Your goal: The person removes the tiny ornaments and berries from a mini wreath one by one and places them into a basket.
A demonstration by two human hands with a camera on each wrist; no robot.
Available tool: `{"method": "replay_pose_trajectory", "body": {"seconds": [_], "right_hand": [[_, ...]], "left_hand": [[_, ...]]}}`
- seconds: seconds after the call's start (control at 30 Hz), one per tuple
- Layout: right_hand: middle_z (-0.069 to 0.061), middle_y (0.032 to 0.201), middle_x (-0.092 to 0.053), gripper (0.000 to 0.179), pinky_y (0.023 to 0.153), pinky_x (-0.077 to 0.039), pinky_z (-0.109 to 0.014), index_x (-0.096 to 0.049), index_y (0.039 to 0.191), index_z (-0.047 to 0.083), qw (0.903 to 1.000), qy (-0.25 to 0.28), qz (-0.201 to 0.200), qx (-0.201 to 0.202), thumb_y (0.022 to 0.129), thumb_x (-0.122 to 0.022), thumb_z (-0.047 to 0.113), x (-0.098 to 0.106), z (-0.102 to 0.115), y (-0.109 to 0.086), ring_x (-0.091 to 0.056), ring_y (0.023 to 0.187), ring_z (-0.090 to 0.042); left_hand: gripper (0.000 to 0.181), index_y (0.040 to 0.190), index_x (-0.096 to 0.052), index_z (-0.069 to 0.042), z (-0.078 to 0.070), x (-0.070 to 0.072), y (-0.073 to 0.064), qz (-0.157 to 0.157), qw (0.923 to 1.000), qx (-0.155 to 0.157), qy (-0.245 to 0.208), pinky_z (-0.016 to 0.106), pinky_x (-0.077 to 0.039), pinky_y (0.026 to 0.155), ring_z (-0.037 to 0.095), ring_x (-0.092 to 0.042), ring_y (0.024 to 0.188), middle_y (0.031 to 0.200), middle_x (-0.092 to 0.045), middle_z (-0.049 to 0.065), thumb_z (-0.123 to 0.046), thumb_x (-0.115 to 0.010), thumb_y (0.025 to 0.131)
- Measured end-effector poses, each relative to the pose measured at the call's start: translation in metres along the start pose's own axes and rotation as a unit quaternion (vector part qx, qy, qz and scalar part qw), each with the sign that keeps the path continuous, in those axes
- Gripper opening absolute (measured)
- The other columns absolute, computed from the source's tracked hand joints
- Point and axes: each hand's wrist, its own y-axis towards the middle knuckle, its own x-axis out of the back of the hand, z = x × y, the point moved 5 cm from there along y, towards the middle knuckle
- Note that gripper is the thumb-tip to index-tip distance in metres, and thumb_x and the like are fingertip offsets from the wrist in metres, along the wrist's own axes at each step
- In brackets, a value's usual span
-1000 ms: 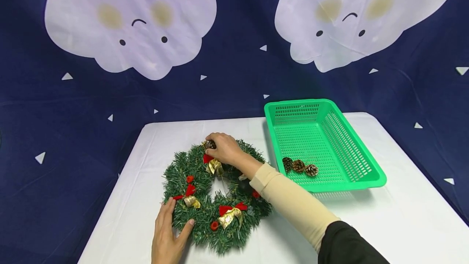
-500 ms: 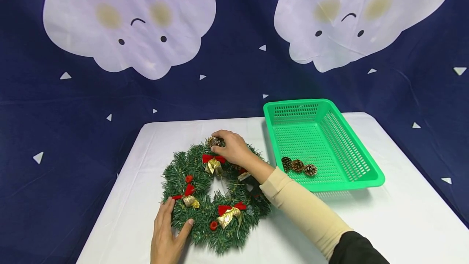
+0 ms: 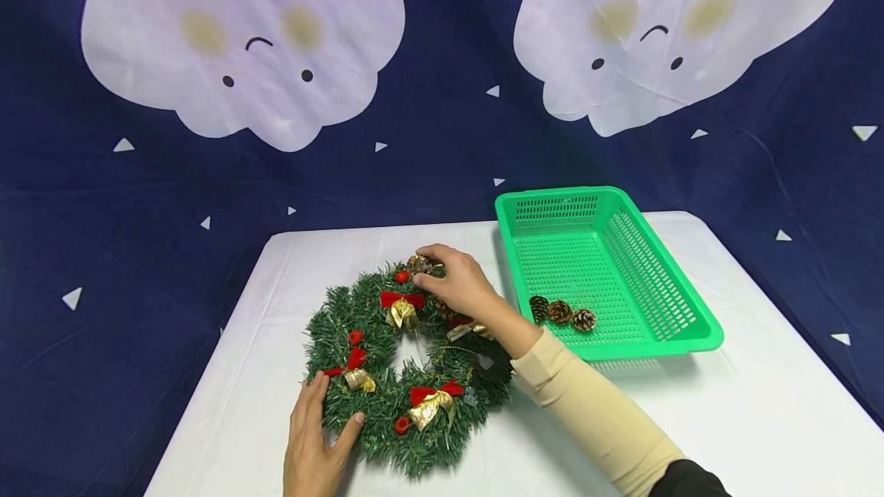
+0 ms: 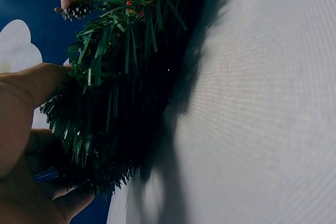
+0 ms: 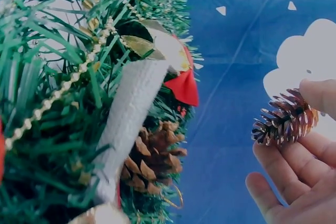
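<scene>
A green wreath (image 3: 373,413) lies on the white table, trimmed with red-and-gold bows, red berries and pine cones. My left hand (image 3: 314,432) rests at its near left edge, thumb and fingers spread against the needles. Over the wreath's far side my right hand (image 3: 459,278) pinches a brown pine cone (image 5: 286,119) between thumb and fingertips. In the right wrist view that cone is held out beside the wreath, apart from it. Another pine cone (image 5: 152,158) sits among the needles near a bow (image 5: 181,80). A gold bead chain (image 5: 58,95) runs across the greenery.
To the right stands a green plastic basket (image 3: 691,345) with perforated sides. Several pine cones (image 3: 560,312) lie in its near left corner. White cloth covers the table (image 3: 228,420), and a dark blue backdrop (image 3: 442,152) with clouds hangs behind it.
My right hand, with the pine cone, has moved to the right along the wreath's far side, uncovering a red berry and the top bow. The left hand stays put.
</scene>
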Motion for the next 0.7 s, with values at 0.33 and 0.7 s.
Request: {"method": "replay_pose_trajectory", "body": {"seconds": [0.33, 0.7], "right_hand": [[-0.007, 0.125, -0.063, 0.045, 0.101, -0.046, -0.047, -0.058, 0.128, 0.016, 0.9988, 0.031, -0.031, 0.022, 0.086, -0.068, 0.029, 0.021, -0.002, -0.02, -0.057, 0.119, -0.027], [-0.009, 0.132, -0.059, 0.046, 0.098, -0.048, -0.051, -0.057, 0.129, 0.019, 0.9976, 0.056, -0.041, -0.003, 0.086, -0.069, 0.03, 0.044, -0.018, -0.044, -0.055, 0.122, -0.03]], "left_hand": [[0.076, 0.143, -0.038, -0.002, 0.001, 0.001, -0.001, -0.011, 0.9998, -0.012, -0.005, 0.062, -0.03, 0.106, 0.041, -0.025, 0.14, 0.15, -0.035, 0.015, -0.03, -0.073, 0.081], [0.076, 0.143, -0.038, -0.003, 0.0, 0.0, -0.001, -0.019, 0.9997, -0.017, 0.001, 0.061, -0.031, 0.105, 0.041, -0.026, 0.139, 0.149, -0.035, 0.015, -0.028, -0.074, 0.081]]}}
